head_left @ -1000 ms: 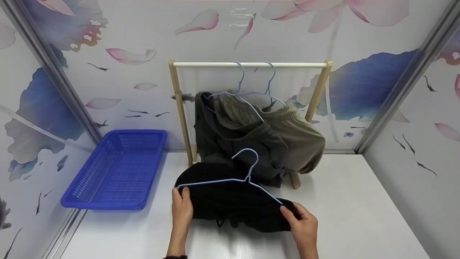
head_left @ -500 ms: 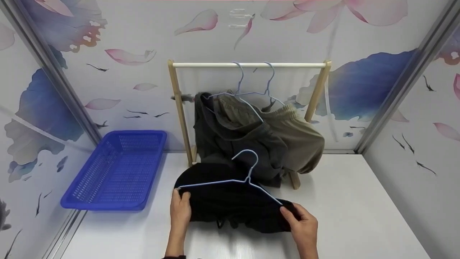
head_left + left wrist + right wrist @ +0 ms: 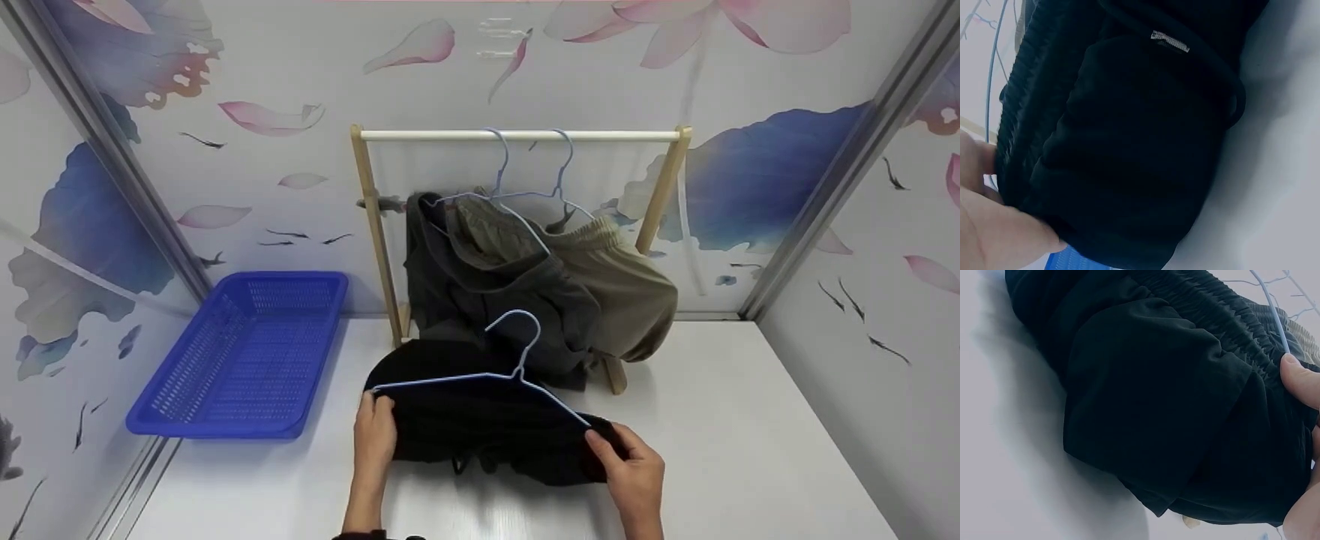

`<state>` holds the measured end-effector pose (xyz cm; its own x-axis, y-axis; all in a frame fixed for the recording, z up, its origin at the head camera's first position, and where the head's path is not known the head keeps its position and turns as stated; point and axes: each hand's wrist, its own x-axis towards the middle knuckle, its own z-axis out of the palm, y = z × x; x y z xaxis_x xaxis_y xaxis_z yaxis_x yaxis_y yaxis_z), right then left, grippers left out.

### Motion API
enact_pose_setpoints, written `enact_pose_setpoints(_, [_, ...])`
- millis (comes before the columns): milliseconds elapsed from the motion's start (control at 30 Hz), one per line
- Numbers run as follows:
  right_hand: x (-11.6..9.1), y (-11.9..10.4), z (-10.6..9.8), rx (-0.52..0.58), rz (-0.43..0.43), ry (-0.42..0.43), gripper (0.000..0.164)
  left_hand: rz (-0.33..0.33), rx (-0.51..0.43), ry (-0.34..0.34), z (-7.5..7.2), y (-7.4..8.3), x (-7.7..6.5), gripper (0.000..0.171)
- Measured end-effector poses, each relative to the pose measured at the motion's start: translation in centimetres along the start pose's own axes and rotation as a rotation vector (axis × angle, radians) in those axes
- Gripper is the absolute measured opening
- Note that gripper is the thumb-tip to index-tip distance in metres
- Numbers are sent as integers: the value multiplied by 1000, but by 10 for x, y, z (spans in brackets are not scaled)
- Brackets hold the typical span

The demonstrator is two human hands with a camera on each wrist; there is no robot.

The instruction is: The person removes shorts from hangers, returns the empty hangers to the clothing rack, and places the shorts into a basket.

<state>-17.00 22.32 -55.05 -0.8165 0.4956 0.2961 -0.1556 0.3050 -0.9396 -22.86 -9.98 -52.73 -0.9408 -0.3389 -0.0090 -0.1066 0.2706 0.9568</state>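
Pinching black garment point(image 3: 495, 431) at both ends, left hand point(image 3: 374, 429) and right hand point(image 3: 634, 466) well apart

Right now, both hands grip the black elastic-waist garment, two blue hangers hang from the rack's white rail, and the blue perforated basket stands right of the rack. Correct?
One slip: the blue perforated basket stands left of the rack, as the head view shows. The left hand and right hand grip the black elastic-waist garment, and two blue hangers hang from the white rail.
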Motion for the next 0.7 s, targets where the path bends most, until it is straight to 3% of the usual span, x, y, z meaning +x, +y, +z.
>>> enact_pose_setpoints(133, [1, 2, -1, -4, -8, 16, 12, 39, 4, 6, -2, 1, 0, 17])
enact_pose_setpoints(300, [1, 1, -1, 20, -8, 11, 12, 80, 37, 14, -4, -1, 1, 14])
enact_pose_setpoints(467, [1, 1, -3, 27, 9, 4, 10, 46, -43, 5, -7, -2, -1, 42])
enact_pose_setpoints(500, [1, 1, -4, 19, 8, 4, 10, 41, -69, 3, -7, -2, -1, 40])
enact_pose_setpoints(600, [1, 1, -4, 6, -1, 12, 11, 52, -103, 21, -6, -3, 0, 10])
enact_pose_setpoints(700, [0, 0, -4, 12, -10, 17, 13, 84, -74, 63, -5, -3, 1, 22])
